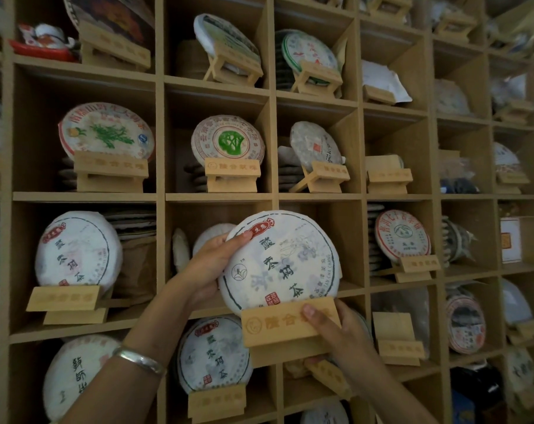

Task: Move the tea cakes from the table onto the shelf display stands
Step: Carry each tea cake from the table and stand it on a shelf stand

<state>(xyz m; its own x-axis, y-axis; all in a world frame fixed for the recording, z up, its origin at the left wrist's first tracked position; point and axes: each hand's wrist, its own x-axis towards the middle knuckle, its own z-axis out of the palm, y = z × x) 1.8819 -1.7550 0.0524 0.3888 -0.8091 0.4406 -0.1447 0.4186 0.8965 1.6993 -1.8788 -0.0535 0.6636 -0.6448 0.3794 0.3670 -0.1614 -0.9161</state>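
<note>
The left hand (209, 267) grips the round white paper-wrapped tea cake (279, 261) by its left edge; below that grip, the right hand (336, 332) grasps the light wooden display stand (285, 327) carrying the cake.

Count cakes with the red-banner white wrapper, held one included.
3: held tea cake, left cake in the neighbouring cubby, lower cake in the cubby beneath. More may be hidden.
</note>
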